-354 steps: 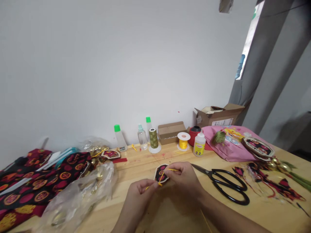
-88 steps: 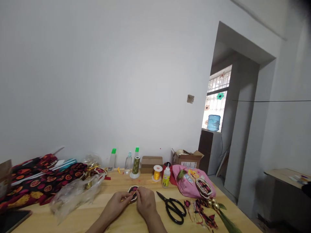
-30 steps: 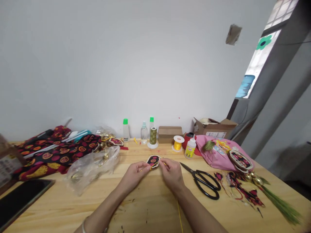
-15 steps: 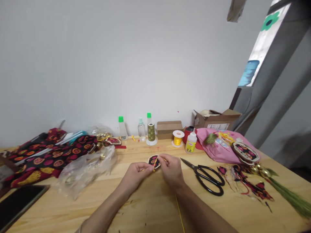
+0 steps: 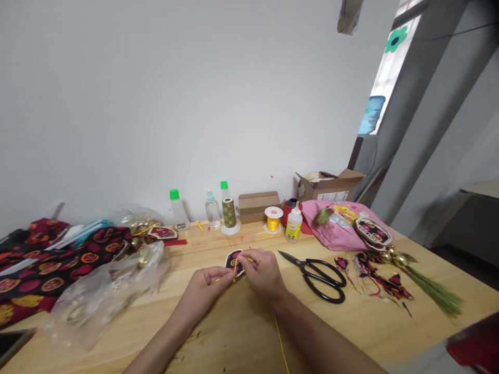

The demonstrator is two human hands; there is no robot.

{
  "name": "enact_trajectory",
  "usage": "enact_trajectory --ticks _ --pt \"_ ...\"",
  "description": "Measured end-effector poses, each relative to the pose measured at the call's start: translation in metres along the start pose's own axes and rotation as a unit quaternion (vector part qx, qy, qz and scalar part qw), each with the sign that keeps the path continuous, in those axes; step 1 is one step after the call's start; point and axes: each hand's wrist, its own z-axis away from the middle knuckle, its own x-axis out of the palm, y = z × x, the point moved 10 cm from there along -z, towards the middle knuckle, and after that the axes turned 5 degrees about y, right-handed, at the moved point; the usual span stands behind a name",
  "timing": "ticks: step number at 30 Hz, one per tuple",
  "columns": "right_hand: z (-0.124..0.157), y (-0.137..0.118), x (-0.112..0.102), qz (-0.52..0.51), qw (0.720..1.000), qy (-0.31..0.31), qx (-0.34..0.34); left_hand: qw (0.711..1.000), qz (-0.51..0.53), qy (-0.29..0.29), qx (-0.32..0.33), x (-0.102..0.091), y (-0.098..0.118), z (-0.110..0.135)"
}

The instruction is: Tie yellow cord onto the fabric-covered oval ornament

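Note:
Between my hands runs a yellow cord (image 5: 235, 269), drawn across the edge of a small dark patterned ornament (image 5: 233, 258) with a pale border that lies on the table. My left hand (image 5: 210, 285) pinches the cord near the ornament's lower edge. Thumb and forefinger of my right hand (image 5: 262, 272) are closed on the cord just above, covering part of the ornament. A loose length of the cord trails down beside my right wrist. Black-handled scissors (image 5: 314, 275) lie to the right of my right hand.
Behind stand a yellow cord spool (image 5: 273, 221), a glue bottle (image 5: 293, 224), an olive thread spool (image 5: 229, 214) and a cardboard box (image 5: 259, 206). Patterned fabric (image 5: 89, 252) and a plastic bag (image 5: 113, 285) lie left. Fabric scraps (image 5: 384, 278) and a pink bag (image 5: 331, 236) lie right.
The camera view has turned to the right, so everything sits further left in the picture. Both hands keep their pinch on the cord, with little change between them.

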Motion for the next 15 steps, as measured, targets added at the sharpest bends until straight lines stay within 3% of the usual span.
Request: enact_trajectory --ticks 9,15 --pt "-0.004 0.0 -0.007 0.014 1.0 0.023 0.001 0.998 -0.062 0.01 0.026 -0.004 -0.005 -0.005" --pt "-0.006 -0.003 -0.001 0.036 0.999 -0.004 -0.018 0.994 -0.097 0.035 0.045 -0.014 0.0 -0.005"
